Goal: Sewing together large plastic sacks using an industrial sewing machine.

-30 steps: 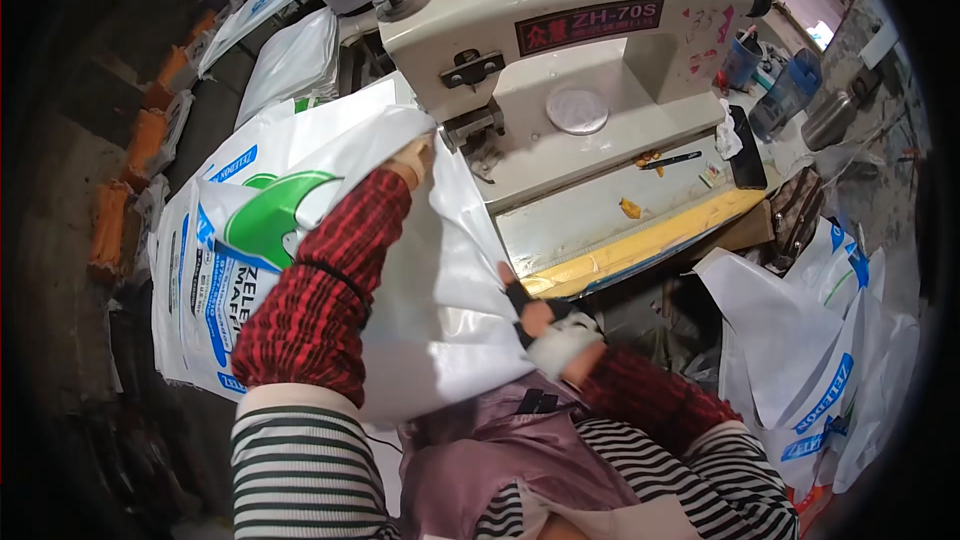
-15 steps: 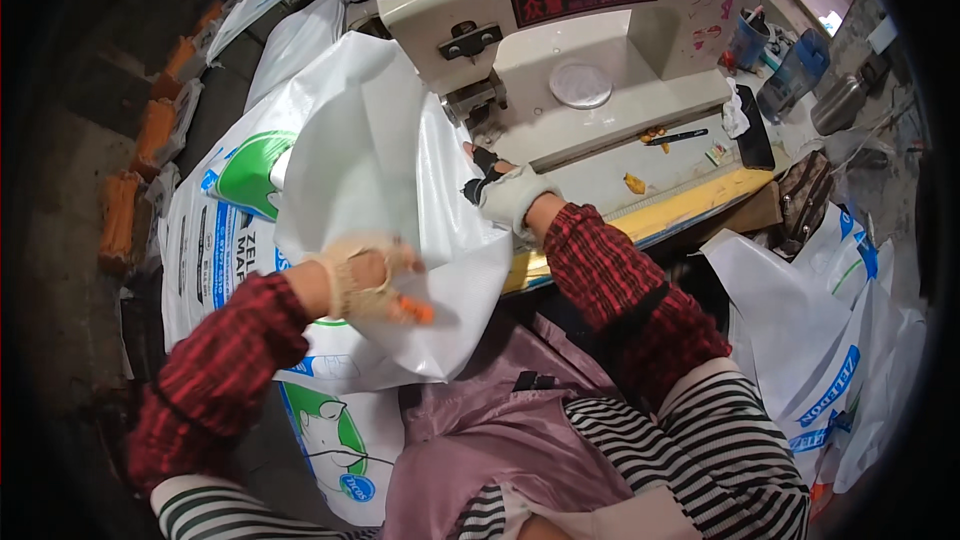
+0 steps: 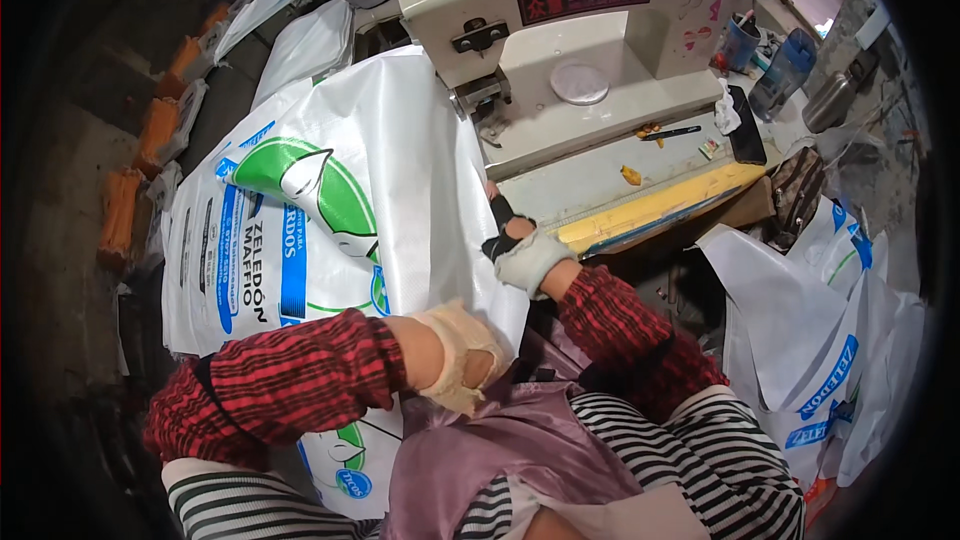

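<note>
A large white woven plastic sack (image 3: 430,200) with green and blue print lies spread beside the white sewing machine (image 3: 600,30), its right edge passing near the needle area. My right hand (image 3: 525,255), in a pale fingerless glove with black finger wraps, is closed on that right edge, just below the machine head. My left hand (image 3: 460,355), in a worn cream glove, rests on the sack's near right corner. Its back faces up and the fingers are tucked out of sight, so their grip is hidden.
More white sacks (image 3: 800,340) are heaped at the right. On the machine table lie a pen (image 3: 671,133), a phone (image 3: 746,125) and yellow scraps (image 3: 630,175). Bottles (image 3: 785,75) and a cup (image 3: 738,42) stand behind. Orange bundles (image 3: 122,215) line the far left.
The sack's raised flap has been laid flatter, showing more green print. My left hand has moved right to its near corner. My right hand has shifted slightly toward me, away from the needle.
</note>
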A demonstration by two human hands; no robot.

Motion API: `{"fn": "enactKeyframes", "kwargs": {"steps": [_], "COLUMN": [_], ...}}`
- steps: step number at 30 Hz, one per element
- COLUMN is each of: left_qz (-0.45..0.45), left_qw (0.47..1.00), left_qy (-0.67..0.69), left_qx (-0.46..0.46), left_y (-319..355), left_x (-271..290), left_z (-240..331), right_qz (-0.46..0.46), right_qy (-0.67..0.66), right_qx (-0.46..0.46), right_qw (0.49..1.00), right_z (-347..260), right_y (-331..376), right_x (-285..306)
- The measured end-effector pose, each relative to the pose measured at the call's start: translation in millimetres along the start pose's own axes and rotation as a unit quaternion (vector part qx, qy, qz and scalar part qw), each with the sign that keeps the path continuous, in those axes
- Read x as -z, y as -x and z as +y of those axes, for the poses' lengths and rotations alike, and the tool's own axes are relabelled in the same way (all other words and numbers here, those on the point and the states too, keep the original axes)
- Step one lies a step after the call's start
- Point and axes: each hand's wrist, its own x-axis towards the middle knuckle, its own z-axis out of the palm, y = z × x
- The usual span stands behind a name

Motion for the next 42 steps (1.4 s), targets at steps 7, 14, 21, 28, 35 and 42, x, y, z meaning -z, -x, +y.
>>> {"fn": "enactKeyframes", "kwargs": {"steps": [7,14,21,28,35,42], "left_qz": [-0.11,-0.017,-0.016,-0.108,-0.102,-0.123], "left_qw": [0.978,0.965,0.997,0.993,0.993,0.989], "left_qy": [-0.054,-0.066,-0.02,-0.047,-0.058,-0.079], "left_qx": [0.171,0.255,0.072,0.008,-0.006,0.013], "left_y": [61,81,-51,-79,-65,-41], "left_x": [-44,56,22,-25,29,58], "left_z": [-41,2,5,0,-9,-26], "right_qz": [-0.177,-0.048,-0.043,-0.228,-0.025,-0.074], "right_qy": [0.163,0.186,0.101,0.268,0.185,0.194], "right_qx": [-0.075,-0.071,-0.002,-0.053,-0.112,-0.128], "right_qw": [0.968,0.979,0.994,0.935,0.976,0.97], "right_z": [-8,-3,22,-40,-21,4], "right_y": [32,-68,-40,24,-21,-32], "right_x": [12,32,-5,21,1,-6]}}
